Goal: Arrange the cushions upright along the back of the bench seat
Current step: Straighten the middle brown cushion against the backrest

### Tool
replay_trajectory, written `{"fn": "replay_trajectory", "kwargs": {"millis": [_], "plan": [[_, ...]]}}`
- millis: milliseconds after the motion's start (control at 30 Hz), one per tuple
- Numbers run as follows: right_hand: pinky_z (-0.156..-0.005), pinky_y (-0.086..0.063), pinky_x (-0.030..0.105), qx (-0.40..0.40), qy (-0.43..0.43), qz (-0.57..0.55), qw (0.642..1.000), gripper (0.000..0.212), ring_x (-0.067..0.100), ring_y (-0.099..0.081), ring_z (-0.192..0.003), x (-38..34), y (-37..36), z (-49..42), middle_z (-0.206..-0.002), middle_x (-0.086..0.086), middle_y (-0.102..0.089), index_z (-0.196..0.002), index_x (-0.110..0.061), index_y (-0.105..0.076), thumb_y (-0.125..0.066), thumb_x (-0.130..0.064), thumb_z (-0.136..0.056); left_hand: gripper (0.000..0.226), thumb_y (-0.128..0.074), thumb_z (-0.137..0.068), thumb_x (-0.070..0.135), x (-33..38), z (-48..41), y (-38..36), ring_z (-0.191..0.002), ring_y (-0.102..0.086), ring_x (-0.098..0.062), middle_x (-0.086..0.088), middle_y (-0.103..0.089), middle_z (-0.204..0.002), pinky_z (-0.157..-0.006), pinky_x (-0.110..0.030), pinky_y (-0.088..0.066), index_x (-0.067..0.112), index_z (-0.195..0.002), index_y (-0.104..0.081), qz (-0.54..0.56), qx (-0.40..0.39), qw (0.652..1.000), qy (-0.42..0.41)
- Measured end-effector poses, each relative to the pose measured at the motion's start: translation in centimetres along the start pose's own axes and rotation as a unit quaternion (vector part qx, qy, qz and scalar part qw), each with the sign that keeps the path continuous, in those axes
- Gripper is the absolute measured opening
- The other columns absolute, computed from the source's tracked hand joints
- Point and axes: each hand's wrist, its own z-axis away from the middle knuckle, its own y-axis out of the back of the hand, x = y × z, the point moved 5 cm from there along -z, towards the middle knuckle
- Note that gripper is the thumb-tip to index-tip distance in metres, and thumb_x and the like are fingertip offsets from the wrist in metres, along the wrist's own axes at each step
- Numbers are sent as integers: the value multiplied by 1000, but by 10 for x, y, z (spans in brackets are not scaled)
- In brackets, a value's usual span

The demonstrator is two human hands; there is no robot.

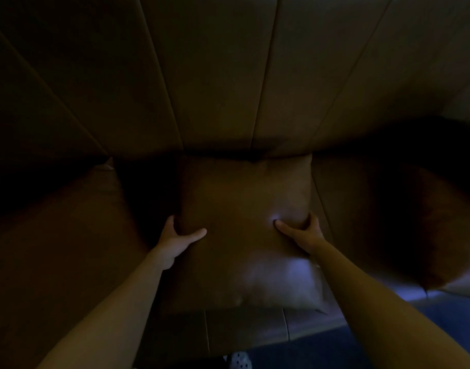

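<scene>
A brown cushion (244, 209) is held at its two side edges, a little below its middle, by both bare hands. The left hand (175, 241) is clamped on the left edge, its thumb laid flat across the front face and its fingers wrapped out of sight behind. The right hand (303, 233) is clamped on the right edge in the same way, its thumb pressed into the front so that the fabric is dimpled there. Both forearms are stretched forward from the bottom corners of the view.

The cushion is seen in the centre of the dim scene, between the two grips. Its top edge is set against the padded backrest (215, 75), which is divided into tall panels by seams. Its lower edge, where pale light is caught, reaches toward the front edge of the bench (244, 328). Whether it is standing fully upright or leaning cannot be told.

A second cushion (76, 209) is seen to the left, and a dark, blurred one (420, 222) to the right, both apart from the held cushion.
</scene>
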Motion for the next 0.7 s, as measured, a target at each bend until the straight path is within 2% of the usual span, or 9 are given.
{"fn": "replay_trajectory", "kwargs": {"millis": [133,233,300,433,600,700], "plan": [[-106,-41,57,3,-12,16,1000,125,40,-41,-135,-6,0,2,-152,15,-35,-152,-27,-15,-90,-45,-54,136,-91,-36,45,6,-5,0,-133,-41,-37,-9,-37,-150,-105,-60,-36,33,-150,-16,-12,-23,999,23],[-108,-41,51,18,-11,28,999,121,38,-41,-135,-14,2,7,-152,14,-35,-153,-20,-17,-89,-42,-58,123,-90,-54,33,13,-5,0,-136,-36,-39,-10,-32,-153,-106,-62,-33,32,-151,-13,-42,-23,997,52],[-106,-43,47,29,-2,24,999,113,36,-44,-133,-17,5,12,-149,14,-39,-152,-17,-22,-88,-37,-63,122,-89,-58,27,23,-4,-3,-139,-31,-39,-9,-26,-156,-108,-61,-30,32,-152,-11,-71,-22,995,61],[-103,-47,45,27,17,12,999,101,35,-48,-130,-26,12,26,-146,13,-44,-152,-18,-24,-84,-29,-71,116,-81,-69,11,54,5,-13,-143,-21,-38,-12,-10,-159,-111,-54,-27,27,-154,-4,-127,46,990,27],[-108,-43,46,35,39,39,998,95,36,-44,-135,-41,41,41,-153,16,-37,-154,-16,-17,-75,-32,-80,94,-71,-81,16,92,30,-57,-141,-22,-41,-12,-8,-159,-105,-53,-37,29,-152,-11,-142,158,977,-29],[-107,-41,45,46,40,23,998,89,37,-38,-139,-41,72,45,-157,15,-29,-154,-22,-16,-71,-31,-85,89,-68,-83,18,106,48,-103,-142,-21,-39,-11,-7,-159,-103,-51,-40,29,-152,-13,-172,157,970,-65]]}}
